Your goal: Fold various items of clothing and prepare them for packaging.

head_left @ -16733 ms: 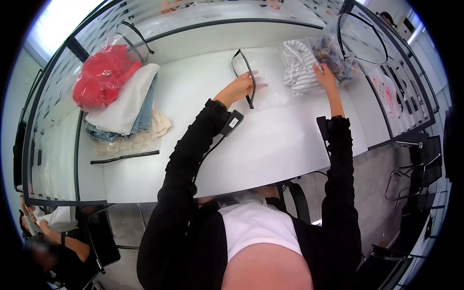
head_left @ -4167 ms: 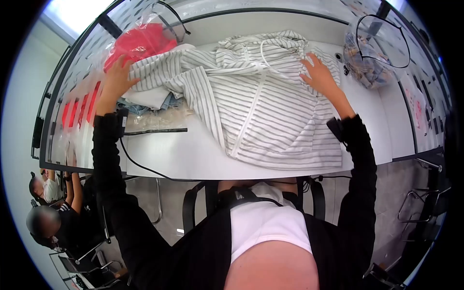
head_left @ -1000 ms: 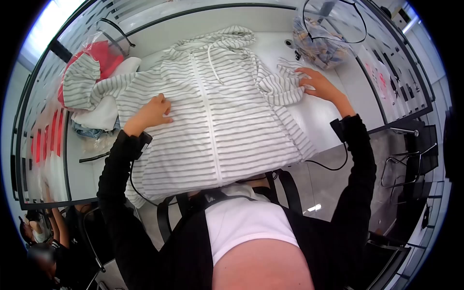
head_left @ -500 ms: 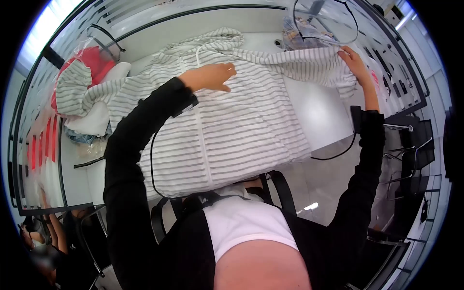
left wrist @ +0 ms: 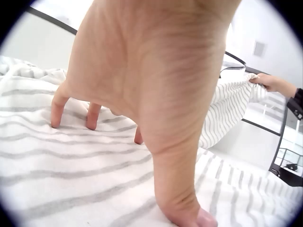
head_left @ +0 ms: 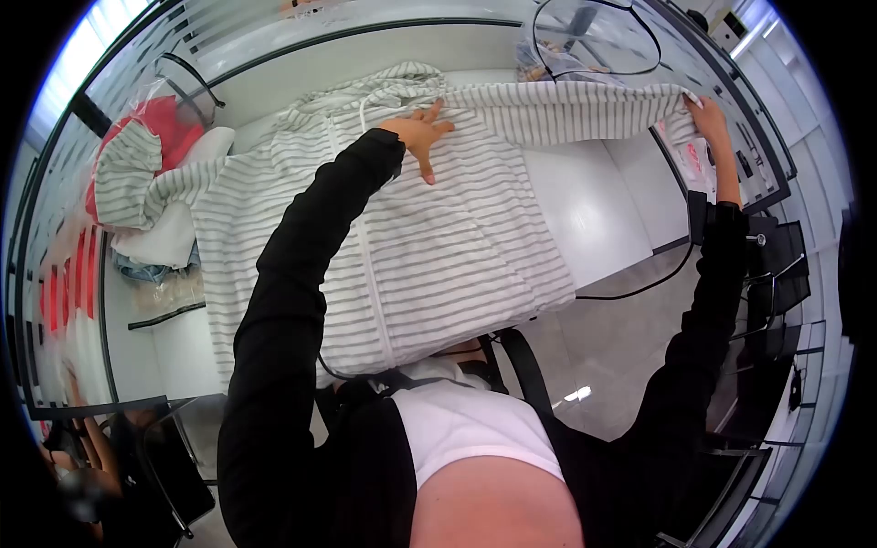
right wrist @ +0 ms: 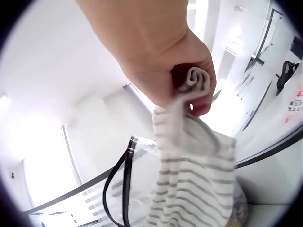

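Observation:
A white zip-up hoodie with grey stripes lies spread over the desk, its hem at the front edge. My left hand rests on its upper chest with fingers spread; the left wrist view shows the fingertips and thumb pressing into the cloth. At the far right, my right hand pinches the cuff of one sleeve, which is stretched out sideways and raised. In the right wrist view the cuff is bunched between thumb and fingers. The other sleeve lies over the clothes at left.
A red garment in clear plastic, a white garment and denim are stacked at left. Behind the raised sleeve stands a clear bag with a black-edged opening. Partitions border the desk, and a chair stands in front.
My right hand has drawn the bunched sleeve out straight to the right and up. My left hand has moved from the hoodie's left side to its upper chest and now presses there.

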Available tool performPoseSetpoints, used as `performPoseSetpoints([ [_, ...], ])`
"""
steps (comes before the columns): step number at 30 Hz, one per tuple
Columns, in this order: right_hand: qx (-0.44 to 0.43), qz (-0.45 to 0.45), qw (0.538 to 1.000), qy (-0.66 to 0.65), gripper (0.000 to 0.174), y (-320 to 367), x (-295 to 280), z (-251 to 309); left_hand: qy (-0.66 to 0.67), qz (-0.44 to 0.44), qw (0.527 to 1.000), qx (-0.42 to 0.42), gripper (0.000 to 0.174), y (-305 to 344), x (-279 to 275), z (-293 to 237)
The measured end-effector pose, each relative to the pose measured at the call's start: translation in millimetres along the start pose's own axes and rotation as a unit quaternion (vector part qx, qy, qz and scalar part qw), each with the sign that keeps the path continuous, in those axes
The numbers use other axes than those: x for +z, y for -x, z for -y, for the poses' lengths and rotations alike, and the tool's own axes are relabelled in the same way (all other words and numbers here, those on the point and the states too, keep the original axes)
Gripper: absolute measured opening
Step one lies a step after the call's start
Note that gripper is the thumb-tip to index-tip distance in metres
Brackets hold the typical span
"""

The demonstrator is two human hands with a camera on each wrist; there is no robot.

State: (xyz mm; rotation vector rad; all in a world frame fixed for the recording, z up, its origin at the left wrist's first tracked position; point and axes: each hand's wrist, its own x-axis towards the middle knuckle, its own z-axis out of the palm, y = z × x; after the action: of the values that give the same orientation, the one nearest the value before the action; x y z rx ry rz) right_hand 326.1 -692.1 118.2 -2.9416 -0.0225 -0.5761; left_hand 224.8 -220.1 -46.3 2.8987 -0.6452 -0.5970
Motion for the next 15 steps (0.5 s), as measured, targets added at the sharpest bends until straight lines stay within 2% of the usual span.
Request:
performPoseSetpoints([
  [3, -0.02, 0.02, 0.993, -0.116, 0.035, 16.4, -20.1, 31.1, 0.011, -0.006, 1.0, -0.015, 0.107, 6.9, -0.2, -1.6],
  [5, -0.027, 0.174, 0.954, -0.241, 0.034, 33.0, -47.9, 68.8, -0.006, -0.026, 0.999, -0.017, 0.1, 9.4, 3.0, -0.6],
  [7, -0.025, 0.314, 0.893, -0.322, 0.032, 43.6, -67.9, 101.8, -0.052, -0.061, 0.997, -0.01, 0.09, 11.2, 8.2, 1.9],
  [9, -0.117, 0.243, 0.896, -0.353, 0.029, 47.3, -68.9, 130.3, -0.088, -0.086, 0.992, 0.026, 0.079, 24.1, 6.1, 1.0],
  [11, -0.136, 0.269, 0.868, -0.396, 0.033, 27.5, -63.4, 150.2, -0.079, -0.127, 0.986, 0.071, 0.069, 45.4, 4.7, 1.8],
  [12, -0.255, 0.17, 0.902, -0.303, 0.031, 15.9, -71.7, 164.2, -0.053, -0.157, 0.981, 0.096, 0.064, 60.6, 3.8, 5.7],
  [13, -0.367, 0.064, 0.906, -0.2, 0.037, 11.8, -82.2, 185.1, -0.028, -0.189, 0.975, 0.118, 0.06, 77.8, 0.7, 8.9],
  [14, -0.369, 0.091, 0.821, -0.426, 0.034, 26.2, -83.9, 206.8, -0.001, -0.198, 0.973, 0.122, 0.054, 98.3, -6.4, 8.5],
  [15, -0.46, -0.02, 0.81, -0.363, 0.029, 38.9, -82.0, 234.4, 0.046, -0.203, 0.972, 0.109, 0.051, 118.0, -11.1, 9.5],
])
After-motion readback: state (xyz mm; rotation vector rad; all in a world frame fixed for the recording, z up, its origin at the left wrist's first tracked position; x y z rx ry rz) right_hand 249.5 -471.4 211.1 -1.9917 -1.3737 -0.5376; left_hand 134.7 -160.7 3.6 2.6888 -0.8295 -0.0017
